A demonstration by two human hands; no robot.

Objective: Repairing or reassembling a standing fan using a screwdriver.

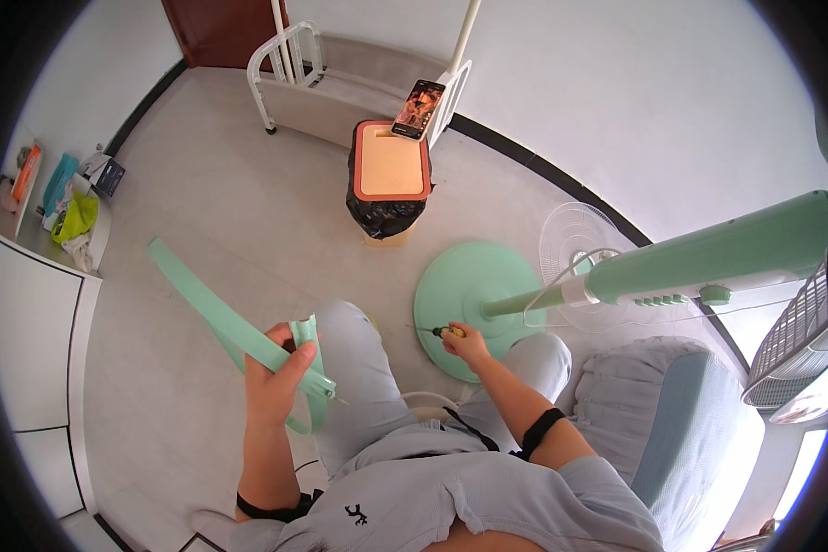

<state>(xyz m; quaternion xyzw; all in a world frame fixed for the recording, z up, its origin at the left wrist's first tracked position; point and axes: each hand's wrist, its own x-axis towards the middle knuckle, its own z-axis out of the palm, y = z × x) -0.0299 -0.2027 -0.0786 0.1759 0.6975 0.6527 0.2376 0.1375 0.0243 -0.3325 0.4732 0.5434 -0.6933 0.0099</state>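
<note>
Green fan ring [239, 331] in left hand [276, 382]

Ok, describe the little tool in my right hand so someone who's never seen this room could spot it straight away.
Find the round mint-green fan base lying tipped on the floor, its pole slanting up to the right. At the base's lower edge the right hand grips a small screwdriver. It is the only thin, dark-shafted tool with a yellowish handle; everything around it is broad green plastic.
</note>
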